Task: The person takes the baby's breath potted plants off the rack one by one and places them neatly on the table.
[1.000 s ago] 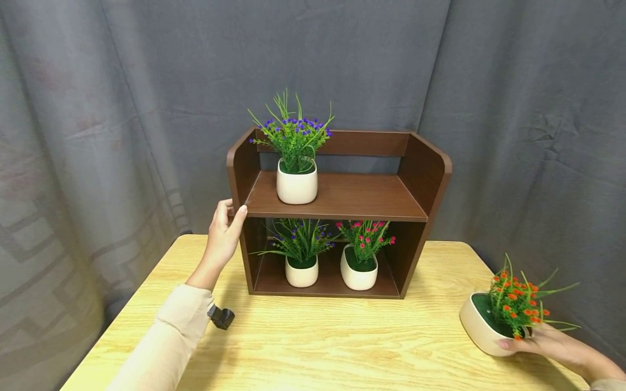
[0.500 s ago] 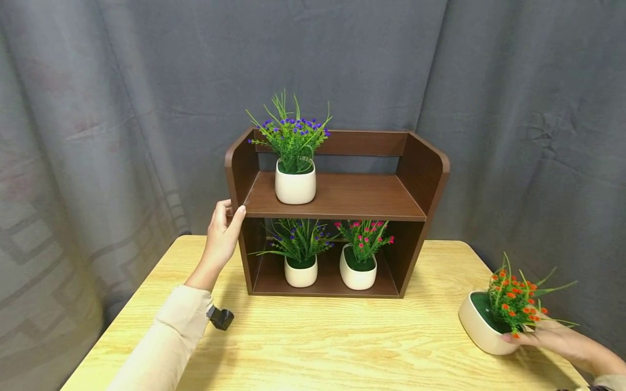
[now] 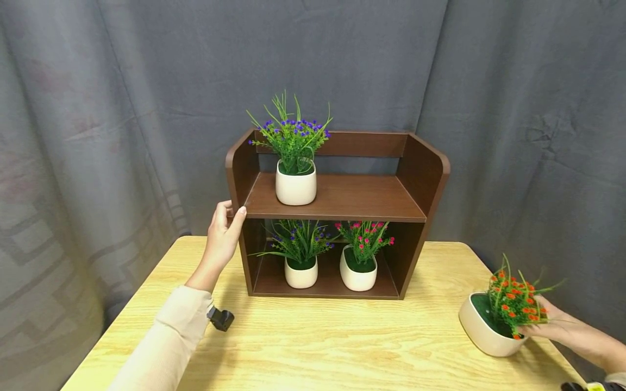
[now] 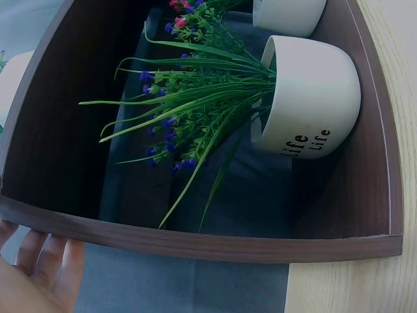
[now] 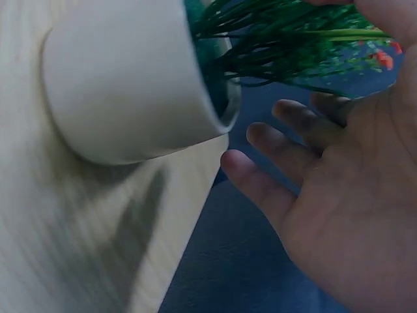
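Your right hand (image 3: 564, 328) had shifted from the smooth, white, rounded pot (image 3: 481, 335) to behind its orange flowers (image 3: 512, 296); its fingers (image 5: 254, 179) were loosely spread, gripping nothing. Your left hand (image 3: 222, 239) gripped the dark-brown wooden two-tier shelf (image 3: 362, 198) by its side. The pot stood near the right edge of the pale wood-grain bench (image 3: 332, 342), probably light, stiff and slippery; its walls promised surer hold than those soft flowers.

The bench (image 3: 313, 347) carries the shelf (image 3: 362, 198) and, near its right edge, the orange plant (image 3: 491, 323). On the shelf's upper level stands a purple plant (image 3: 295, 165); on its lower level, a second purple plant (image 3: 301, 266) beside a pink plant (image 3: 361, 260).
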### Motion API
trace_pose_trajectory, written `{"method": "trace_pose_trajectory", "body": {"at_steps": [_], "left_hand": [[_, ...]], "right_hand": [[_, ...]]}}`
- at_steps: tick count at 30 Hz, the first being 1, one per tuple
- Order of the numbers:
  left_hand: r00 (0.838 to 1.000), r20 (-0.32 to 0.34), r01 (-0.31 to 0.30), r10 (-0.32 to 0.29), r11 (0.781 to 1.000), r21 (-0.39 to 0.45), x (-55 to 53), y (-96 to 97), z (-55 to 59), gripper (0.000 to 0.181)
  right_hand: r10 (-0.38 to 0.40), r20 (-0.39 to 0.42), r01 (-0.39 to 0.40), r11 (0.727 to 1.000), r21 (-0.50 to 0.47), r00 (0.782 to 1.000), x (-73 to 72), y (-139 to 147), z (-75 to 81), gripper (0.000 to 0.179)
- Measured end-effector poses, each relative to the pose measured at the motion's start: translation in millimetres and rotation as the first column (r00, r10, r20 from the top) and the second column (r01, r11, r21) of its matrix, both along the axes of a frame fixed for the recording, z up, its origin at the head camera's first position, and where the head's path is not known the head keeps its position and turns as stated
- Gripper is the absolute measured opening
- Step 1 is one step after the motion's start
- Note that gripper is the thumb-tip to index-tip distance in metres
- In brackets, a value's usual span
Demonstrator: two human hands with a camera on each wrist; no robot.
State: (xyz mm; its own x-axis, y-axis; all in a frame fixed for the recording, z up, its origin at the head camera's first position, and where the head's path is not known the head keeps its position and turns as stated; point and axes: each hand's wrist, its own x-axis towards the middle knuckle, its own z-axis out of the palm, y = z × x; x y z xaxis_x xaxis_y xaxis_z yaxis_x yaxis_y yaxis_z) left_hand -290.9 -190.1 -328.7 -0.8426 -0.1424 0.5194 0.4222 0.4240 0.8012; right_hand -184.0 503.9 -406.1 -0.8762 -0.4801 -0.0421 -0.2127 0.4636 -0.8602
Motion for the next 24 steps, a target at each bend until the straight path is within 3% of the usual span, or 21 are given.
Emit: {"method": "trace_pose_trajectory", "body": {"at_steps": [2,4,9,15,19,24], "left_hand": [[1.000,-0.001,0.000,0.000,1.000,0.002,0.4,0.5,-0.1,0.040],[1.000,-0.004,-0.002,0.002,1.000,0.001,0.7,0.8,-0.1,0.040],[1.000,-0.008,-0.005,0.005,1.000,0.000,0.6,0.8,-0.6,0.040],[1.000,-0.002,-0.004,0.004,1.000,0.000,0.1,0.4,-0.7,0.040],[1.000,0.007,-0.001,0.001,1.000,-0.006,0.3,-0.1,-1.0,0.042],[1.000,-0.004,0.000,0.000,1.000,-0.004,0.2,0.1,-1.4,0.041]], "right_hand": [[-0.080,-0.013,0.081,0.993,0.086,0.997,0.8,-4.1,6.1,0.068],[-0.158,-0.060,0.167,0.965,0.202,0.986,1.5,-10.2,12.4,0.071],[-0.211,-0.158,0.254,0.904,0.344,0.965,3.8,-20.4,26.1,0.087],[-0.193,-0.266,0.281,0.896,0.345,0.944,3.0,-25.4,37.3,0.086],[-0.185,-0.287,0.275,0.909,0.315,0.940,0.1,-30.7,46.8,0.085],[-0.202,-0.280,0.288,0.905,0.312,0.938,-3.0,-42.1,65.4,0.083]]}}
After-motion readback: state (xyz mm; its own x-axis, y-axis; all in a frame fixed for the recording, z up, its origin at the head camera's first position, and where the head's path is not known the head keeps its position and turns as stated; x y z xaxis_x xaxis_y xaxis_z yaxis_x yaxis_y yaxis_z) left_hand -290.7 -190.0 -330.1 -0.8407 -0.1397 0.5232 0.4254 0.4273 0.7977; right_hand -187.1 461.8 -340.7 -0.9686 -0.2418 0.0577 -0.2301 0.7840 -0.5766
